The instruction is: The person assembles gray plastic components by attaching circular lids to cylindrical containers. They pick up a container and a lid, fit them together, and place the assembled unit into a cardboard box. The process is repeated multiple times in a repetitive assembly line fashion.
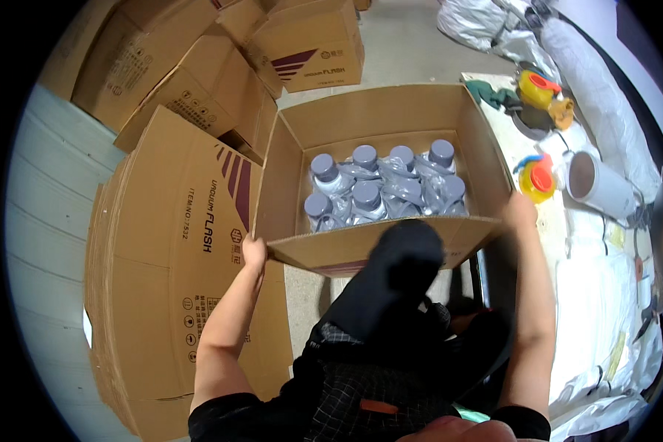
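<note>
An open cardboard box (376, 114) is in front of me, its near side tilted against my raised knee. Inside stand several bottle-like flasks (367, 197) with grey caps, arranged in two rows and wrapped in clear plastic bags (401, 184). My left hand (254, 252) is closed on the box's near left corner, thumb up along the edge. At the near right corner, my right hand (520, 212) grips the box wall, its fingers partly hidden and slightly blurred. The lower parts of the flasks are covered by the near wall and the plastic.
Flattened cartons (162, 295) lean in a thick stack on the left. More cardboard boxes (313, 55) stand behind. On the right, a table holds yellow-and-red bottles (538, 183), a grey cylinder (600, 184) and white plastic sheeting (597, 309). White sacks (471, 22) lie at the far right.
</note>
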### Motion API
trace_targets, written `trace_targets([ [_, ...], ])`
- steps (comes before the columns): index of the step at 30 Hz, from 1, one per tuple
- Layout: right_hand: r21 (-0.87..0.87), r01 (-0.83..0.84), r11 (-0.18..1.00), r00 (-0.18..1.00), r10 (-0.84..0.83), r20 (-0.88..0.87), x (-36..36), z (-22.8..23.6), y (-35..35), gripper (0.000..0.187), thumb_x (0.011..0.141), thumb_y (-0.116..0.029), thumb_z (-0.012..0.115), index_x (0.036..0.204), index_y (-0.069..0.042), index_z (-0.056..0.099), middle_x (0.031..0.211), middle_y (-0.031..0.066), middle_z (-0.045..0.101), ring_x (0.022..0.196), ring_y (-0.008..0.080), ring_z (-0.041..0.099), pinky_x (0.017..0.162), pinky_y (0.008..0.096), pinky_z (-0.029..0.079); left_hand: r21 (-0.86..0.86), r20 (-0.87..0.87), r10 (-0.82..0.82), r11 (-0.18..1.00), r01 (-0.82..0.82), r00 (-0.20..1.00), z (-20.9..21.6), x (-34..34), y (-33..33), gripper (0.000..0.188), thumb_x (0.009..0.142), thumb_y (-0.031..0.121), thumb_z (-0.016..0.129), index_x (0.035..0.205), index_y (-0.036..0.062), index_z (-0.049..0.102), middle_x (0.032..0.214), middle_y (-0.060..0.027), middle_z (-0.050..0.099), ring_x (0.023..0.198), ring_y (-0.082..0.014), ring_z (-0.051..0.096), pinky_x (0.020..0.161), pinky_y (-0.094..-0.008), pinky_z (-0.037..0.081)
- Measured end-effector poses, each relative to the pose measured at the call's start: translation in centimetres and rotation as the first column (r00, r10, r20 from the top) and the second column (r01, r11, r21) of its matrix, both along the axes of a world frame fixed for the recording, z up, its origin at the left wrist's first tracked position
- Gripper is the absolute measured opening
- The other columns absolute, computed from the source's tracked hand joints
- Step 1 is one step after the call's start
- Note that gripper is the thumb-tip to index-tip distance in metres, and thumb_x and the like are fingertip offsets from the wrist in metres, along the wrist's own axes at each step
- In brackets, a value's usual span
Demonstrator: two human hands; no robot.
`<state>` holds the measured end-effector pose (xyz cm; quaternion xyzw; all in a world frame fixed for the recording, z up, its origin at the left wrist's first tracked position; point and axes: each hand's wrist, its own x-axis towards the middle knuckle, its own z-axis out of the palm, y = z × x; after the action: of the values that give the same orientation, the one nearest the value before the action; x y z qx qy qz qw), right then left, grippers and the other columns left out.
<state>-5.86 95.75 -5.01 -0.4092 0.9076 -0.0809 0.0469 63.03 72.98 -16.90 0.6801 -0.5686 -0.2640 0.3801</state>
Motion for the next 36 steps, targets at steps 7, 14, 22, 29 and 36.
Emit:
trace_targets([
  [7, -0.128, -0.125, 0.984, 0.974, 0.097, -0.206, 10.9, -7.4, 6.8, 0.015, 0.088, -0.01, 0.062, 0.098, 0.001, 0.063, 0.078, 0.02, 0.07, 0.072, 0.0382, 0.071, 0.066, 0.0477, 0.058, -0.041, -0.122, -0.27, 0.963, 0.267, 0.955, 4.3, -6.9, -13.5, 0.043, 0.084, -0.003, 0.046, 0.125, -0.0015, 0.058, 0.104, -0.0191, 0.069, 0.088, -0.0282, 0.069, 0.071, -0.0386, 0.057],
  [14, -0.117, -0.163, 0.98, 0.936, 0.191, 0.295, 18.9, -2.4, 6.0, 0.037, 0.094, -0.034, 0.064, 0.097, 0.002, 0.058, 0.073, 0.0226, 0.067, 0.073, 0.0424, 0.069, 0.068, 0.0481, 0.056, 0.546, 0.137, -0.917, 0.386, 0.743, 0.375, 8.1, -1.1, -25.4, 0.101, 0.073, -0.005, 0.072, 0.16, 0.0135, 0.025, 0.146, -0.015, 0.055, 0.137, -0.0306, 0.05, 0.107, -0.0363, 0.046],
  [22, -0.513, -0.321, 0.796, 0.927, 0.376, 0.003, 18.4, -10.2, -14.3, 0.079, 0.091, -0.028, 0.064, 0.155, 0.003, 0.031, 0.156, 0.0244, 0.037, 0.145, 0.0373, 0.036, 0.12, 0.0432, 0.028, 0.297, -0.168, -0.801, 0.515, 0.804, 0.575, 4.9, -24.1, -28.8, 0.106, 0.094, 0.07, 0.05, 0.161, -0.0007, 0.011, 0.168, -0.02, 0.015, 0.156, -0.0321, 0.012, 0.126, -0.0424, 0.013],
  [29, -0.116, -0.533, 0.838, 0.834, 0.543, 0.096, 24.6, -21.7, -24.8, 0.104, 0.076, -0.063, 0.073, 0.153, -0.004, 0.037, 0.164, 0.0249, 0.019, 0.153, 0.0442, 0.013, 0.123, 0.0608, 0.012, 0.332, 0.716, -0.639, 0.665, 0.668, 0.28, -7.8, -30.9, -27.7, 0.098, 0.091, 0.055, 0.061, 0.16, -0.0002, 0.018, 0.168, -0.0189, 0.014, 0.157, -0.0355, 0.008, 0.125, -0.0527, 0.011],
  [36, -0.178, -0.533, 0.827, 0.807, 0.56, 0.188, 26.5, -20.6, -24.0, 0.103, 0.074, -0.053, 0.078, 0.155, -0.006, 0.034, 0.163, 0.0245, 0.022, 0.152, 0.0454, 0.016, 0.122, 0.0627, 0.012, -0.077, 0.579, -0.814, 0.001, 0.997, 0.046, 9.8, -19.7, -15.6, 0.072, 0.092, 0.037, 0.069, 0.147, -0.0015, 0.044, 0.149, -0.0229, 0.048, 0.136, -0.0386, 0.05, 0.116, -0.0525, 0.037],
])
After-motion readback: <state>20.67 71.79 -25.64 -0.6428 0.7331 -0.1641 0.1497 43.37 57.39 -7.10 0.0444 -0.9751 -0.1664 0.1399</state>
